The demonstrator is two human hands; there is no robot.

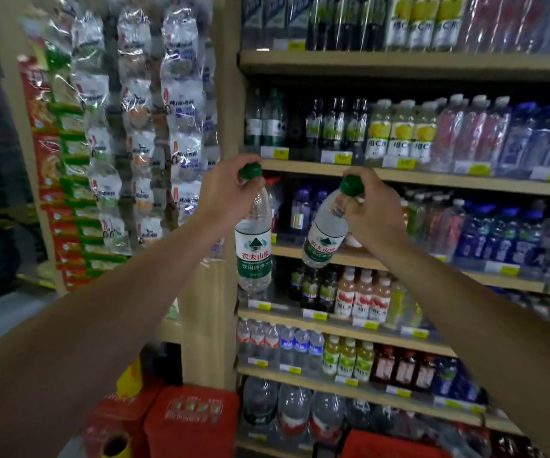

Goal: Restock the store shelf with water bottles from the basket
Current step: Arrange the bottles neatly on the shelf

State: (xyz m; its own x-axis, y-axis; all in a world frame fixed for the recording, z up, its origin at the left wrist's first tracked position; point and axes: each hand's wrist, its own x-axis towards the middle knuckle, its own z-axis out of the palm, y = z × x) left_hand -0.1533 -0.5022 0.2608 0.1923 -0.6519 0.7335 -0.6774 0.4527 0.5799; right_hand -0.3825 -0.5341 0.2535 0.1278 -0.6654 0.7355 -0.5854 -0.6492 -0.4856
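Head view: wide-angle, looking forward and down along both forearms toward store shelving; some blur at the frame edges.
Far left: hanging snack packets [141,127] in vertical strips, covering the side panel down to about mid-height.
Left hand [225,190]: fingers curled round the neck of the left water bottle [253,239], clamped just under its green cap [251,170].
Left water bottle: hangs upright, label facing the camera, in front of the wooden upright [234,94] at the shelf unit's left edge; base level with the gap above the third shelf board.
Gap between bottles: narrow, not touching.
Right water bottle [325,231]: tilted, green cap [352,185] up and to the right, base down-left over the front edge of a shelf board [343,256].
Right hand [374,209]: fingers wrapped round the neck, clamped below the cap.
Shelf bay behind the bottles: dark open room at the left end of that shelf, purple-capped bottles [303,209] just to its right.
Right: shelf rows [432,180] packed with drinks, price tags [406,164] along the front edges.
Bottom: red cartons [191,421] on the floor near the shelf base.
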